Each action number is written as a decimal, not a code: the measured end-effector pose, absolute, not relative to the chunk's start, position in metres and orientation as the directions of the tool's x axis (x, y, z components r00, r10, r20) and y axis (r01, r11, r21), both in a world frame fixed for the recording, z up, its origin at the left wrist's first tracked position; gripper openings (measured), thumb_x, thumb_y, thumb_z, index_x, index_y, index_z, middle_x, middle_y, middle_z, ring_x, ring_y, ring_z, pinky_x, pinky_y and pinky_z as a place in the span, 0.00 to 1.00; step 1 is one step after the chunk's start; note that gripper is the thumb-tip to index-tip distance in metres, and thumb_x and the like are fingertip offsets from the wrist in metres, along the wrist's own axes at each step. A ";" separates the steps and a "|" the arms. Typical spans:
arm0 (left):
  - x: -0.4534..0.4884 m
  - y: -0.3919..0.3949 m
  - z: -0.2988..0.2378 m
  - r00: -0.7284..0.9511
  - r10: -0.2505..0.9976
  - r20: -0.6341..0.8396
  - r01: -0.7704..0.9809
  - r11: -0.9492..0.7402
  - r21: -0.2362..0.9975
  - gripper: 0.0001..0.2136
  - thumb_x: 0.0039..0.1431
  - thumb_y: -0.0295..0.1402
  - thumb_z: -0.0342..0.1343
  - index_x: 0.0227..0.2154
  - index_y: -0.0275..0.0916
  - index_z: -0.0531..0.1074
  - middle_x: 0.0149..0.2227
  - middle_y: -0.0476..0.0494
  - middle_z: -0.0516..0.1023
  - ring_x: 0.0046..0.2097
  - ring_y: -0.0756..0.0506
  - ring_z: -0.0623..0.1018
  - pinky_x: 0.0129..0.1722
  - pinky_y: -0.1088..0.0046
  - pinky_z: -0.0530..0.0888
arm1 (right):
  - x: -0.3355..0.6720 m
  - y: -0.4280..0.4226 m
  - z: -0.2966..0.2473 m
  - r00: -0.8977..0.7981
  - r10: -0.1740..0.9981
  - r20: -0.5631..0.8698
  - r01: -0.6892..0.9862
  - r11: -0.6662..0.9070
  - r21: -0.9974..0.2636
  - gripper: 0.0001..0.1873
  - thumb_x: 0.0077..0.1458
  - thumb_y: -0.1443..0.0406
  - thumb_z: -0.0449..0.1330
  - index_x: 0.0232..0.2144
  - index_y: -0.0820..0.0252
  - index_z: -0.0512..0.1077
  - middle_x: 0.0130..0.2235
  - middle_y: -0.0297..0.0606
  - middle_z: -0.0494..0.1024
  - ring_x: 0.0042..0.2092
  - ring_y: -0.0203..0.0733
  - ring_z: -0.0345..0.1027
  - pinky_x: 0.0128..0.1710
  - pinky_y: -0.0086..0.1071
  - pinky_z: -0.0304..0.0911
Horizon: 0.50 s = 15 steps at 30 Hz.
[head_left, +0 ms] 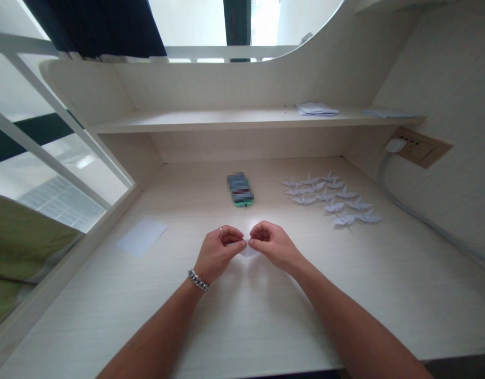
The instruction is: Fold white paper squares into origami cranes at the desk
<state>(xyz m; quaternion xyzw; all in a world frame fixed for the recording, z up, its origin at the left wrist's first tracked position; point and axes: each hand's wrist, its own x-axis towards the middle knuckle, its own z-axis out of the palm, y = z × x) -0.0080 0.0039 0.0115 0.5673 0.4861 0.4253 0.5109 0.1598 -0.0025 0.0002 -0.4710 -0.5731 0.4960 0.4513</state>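
Observation:
Between my two hands is a small folded piece of white paper [248, 251], mostly covered by my fingers. My left hand [222, 247], with a ring and a chain bracelet at the wrist, pinches its left side. On the other side my right hand [274, 245] pinches it between thumb and fingers. The thumbs nearly meet over the paper's middle. Several white paper cranes [333, 197] sit grouped on the desk to the right, beyond my right hand. A flat sheet of white paper [142, 237] lies to the left.
A phone [240, 189], its screen pixelated, lies on the desk [242, 326] past my hands. At the back runs a shelf [226, 118] bearing a stack of paper [316, 109]. A grey cable [416, 213] hangs from a wall socket [422, 147] at right.

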 end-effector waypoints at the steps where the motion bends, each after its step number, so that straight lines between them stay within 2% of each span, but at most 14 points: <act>1: -0.008 0.004 0.011 0.174 0.985 -0.010 0.124 -0.012 0.992 0.09 0.42 0.28 0.67 0.28 0.35 0.74 0.28 0.46 0.80 0.31 0.49 0.79 0.32 0.76 0.74 | 0.160 -0.003 0.000 -0.154 0.987 0.054 0.100 0.070 -0.993 0.07 0.44 0.68 0.61 0.29 0.61 0.70 0.29 0.32 0.73 0.31 0.36 0.66 0.32 0.31 0.61; 6: -0.010 0.004 0.014 0.205 0.977 -0.053 0.152 0.022 0.988 0.07 0.42 0.25 0.64 0.28 0.34 0.75 0.25 0.47 0.80 0.28 0.50 0.78 0.28 0.78 0.73 | 0.160 -0.004 0.003 -0.188 0.981 0.048 0.129 0.073 -0.989 0.04 0.43 0.70 0.60 0.26 0.61 0.69 0.25 0.29 0.70 0.27 0.33 0.62 0.26 0.28 0.56; 10: -0.013 0.005 0.019 0.241 0.965 -0.101 0.082 0.083 0.993 0.08 0.42 0.23 0.60 0.29 0.33 0.77 0.25 0.47 0.80 0.27 0.50 0.78 0.29 0.75 0.75 | 0.163 -0.003 0.006 -0.191 0.980 0.050 0.086 0.067 -0.994 0.04 0.42 0.71 0.59 0.25 0.60 0.68 0.25 0.28 0.69 0.26 0.33 0.62 0.26 0.28 0.55; 15: -0.011 0.004 0.018 0.238 0.970 -0.043 0.082 0.024 0.996 0.08 0.42 0.27 0.63 0.29 0.34 0.77 0.29 0.44 0.82 0.31 0.47 0.80 0.32 0.73 0.76 | 0.163 -0.003 0.005 -0.180 0.982 0.064 0.070 0.078 -0.994 0.05 0.42 0.71 0.60 0.25 0.60 0.68 0.25 0.28 0.69 0.26 0.33 0.62 0.26 0.28 0.56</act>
